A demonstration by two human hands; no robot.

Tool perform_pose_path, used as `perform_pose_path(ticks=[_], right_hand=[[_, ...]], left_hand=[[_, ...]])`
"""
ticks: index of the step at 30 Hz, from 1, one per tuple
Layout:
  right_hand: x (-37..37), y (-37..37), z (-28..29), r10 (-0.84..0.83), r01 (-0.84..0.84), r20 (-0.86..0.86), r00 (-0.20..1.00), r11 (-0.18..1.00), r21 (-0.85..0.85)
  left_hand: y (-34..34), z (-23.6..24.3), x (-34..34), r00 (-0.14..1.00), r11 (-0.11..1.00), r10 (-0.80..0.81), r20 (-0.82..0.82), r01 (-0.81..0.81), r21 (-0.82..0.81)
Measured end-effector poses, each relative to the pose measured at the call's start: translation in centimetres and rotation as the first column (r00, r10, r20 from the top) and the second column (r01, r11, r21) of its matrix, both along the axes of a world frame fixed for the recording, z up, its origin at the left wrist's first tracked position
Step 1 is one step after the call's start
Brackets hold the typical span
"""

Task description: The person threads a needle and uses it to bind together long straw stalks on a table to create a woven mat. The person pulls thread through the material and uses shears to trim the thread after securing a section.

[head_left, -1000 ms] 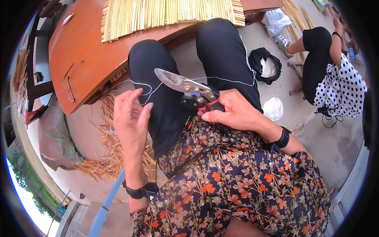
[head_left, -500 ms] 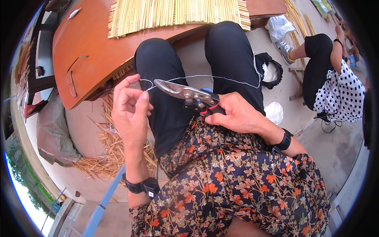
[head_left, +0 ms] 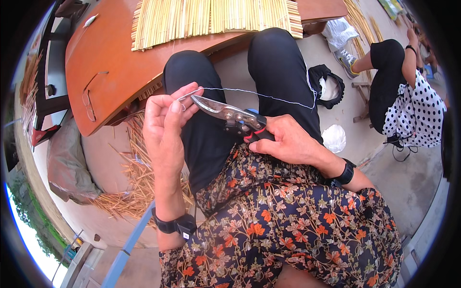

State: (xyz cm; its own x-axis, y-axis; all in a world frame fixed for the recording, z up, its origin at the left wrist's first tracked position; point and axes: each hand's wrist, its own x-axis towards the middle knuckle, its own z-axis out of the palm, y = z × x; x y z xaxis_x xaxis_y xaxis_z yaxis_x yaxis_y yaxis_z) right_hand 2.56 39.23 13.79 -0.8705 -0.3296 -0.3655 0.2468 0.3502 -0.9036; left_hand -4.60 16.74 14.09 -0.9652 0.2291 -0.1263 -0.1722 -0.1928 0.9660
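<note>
A seated person in a floral top and black trousers works beside a low orange table (head_left: 110, 72) that carries a mat of pale reeds (head_left: 216, 17), with loose straw (head_left: 134, 187) heaped on the ground at the left and another person in a dotted top sitting at far right. Over the lap, the right hand (head_left: 288, 141) is closed round the red-and-black handles of pruning shears (head_left: 230, 115), whose long axis runs up and to the left, blades parted only narrowly. The left hand (head_left: 165, 120) pinches a thin white thread (head_left: 249, 92) between thumb and fingers just beside the blade tip; the thread stretches taut to the right across both knees, so the left hand is nearer it
</note>
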Motion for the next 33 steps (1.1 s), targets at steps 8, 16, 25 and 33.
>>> perform_pose_path(ticks=[8, 16, 25, 33], right_hand=[[-0.3, 0.2, 1.0, 0.014, -0.016, 0.021, 1.000, 0.997, 0.077], [-0.2, 0.3, -0.2, -0.004, 0.004, -0.037, 0.999, 1.000, 0.001], [-0.4, 0.6, 0.3, 0.021, -0.022, 0.053, 0.998, 1.000, 0.019], [0.2, 0.6, 0.1, -0.117, 0.126, 0.066, 0.991, 0.979, -0.163]], left_hand=[[0.6, -0.4, 0.2, 1.000, 1.000, 0.008, 0.002, -0.008, -0.004], [1.1, -0.3, 0.0, 0.996, 0.997, -0.071, 0.056, 0.070, 0.018], [1.9, -0.3, -0.3, 0.994, 0.981, 0.012, 0.104, -0.032, 0.191], [2.2, -1.2, 0.4, 0.982, 0.981, 0.083, 0.167, -0.110, 0.158]])
